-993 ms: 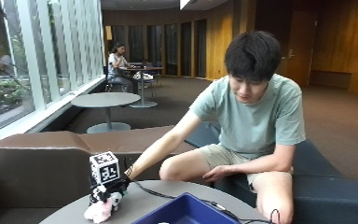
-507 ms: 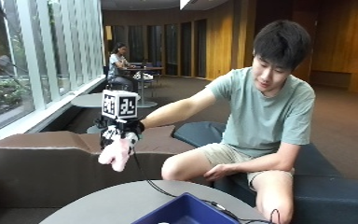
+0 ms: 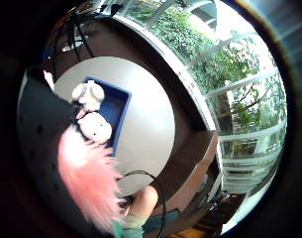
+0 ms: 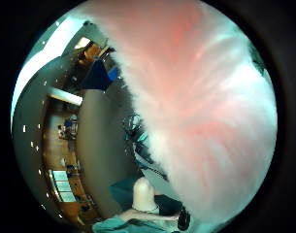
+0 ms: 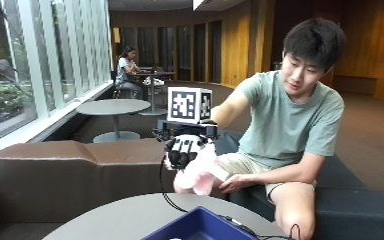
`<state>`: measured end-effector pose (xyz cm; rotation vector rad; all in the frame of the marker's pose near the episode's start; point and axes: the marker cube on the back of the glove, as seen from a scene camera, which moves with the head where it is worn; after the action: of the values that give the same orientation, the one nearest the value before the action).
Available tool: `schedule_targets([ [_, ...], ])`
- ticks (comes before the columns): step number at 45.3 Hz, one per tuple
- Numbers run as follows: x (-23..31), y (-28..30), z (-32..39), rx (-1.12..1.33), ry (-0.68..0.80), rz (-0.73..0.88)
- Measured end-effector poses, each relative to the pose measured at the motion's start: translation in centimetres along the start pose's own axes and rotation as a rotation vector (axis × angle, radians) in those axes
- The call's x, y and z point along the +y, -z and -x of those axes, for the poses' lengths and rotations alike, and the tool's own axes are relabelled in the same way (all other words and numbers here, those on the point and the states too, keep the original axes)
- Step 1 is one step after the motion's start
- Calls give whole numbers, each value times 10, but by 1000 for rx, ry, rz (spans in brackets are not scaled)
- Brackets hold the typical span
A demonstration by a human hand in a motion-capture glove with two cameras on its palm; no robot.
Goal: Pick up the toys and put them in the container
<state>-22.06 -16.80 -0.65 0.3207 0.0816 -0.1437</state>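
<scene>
The gloved right hand (image 5: 183,150), its grip clenched around a pink plush toy (image 5: 197,172), hangs above the bench (image 5: 112,217), short of the blue container (image 5: 198,227). Carry it over the 2 toys (image 3: 91,111) inside, lower, then release.

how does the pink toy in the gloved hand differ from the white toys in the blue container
The pink toy is pink and long-furred; the white toys look white and rounder. The pink toy is gripped by the right hand in the air above the table, while the white toys lie in the blue container on that table. The pink toy fills the thumb side palm view; the white toys look small and far below. All look like soft plush toys.
</scene>
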Motion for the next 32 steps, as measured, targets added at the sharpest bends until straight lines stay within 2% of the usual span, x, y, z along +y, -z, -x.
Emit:
schedule_targets([
  [11,-11,-28,41,52,-38,77],
  [20,3,-49,29,60,-128,461],
  [32,43,15,12,115,-113,338],
])
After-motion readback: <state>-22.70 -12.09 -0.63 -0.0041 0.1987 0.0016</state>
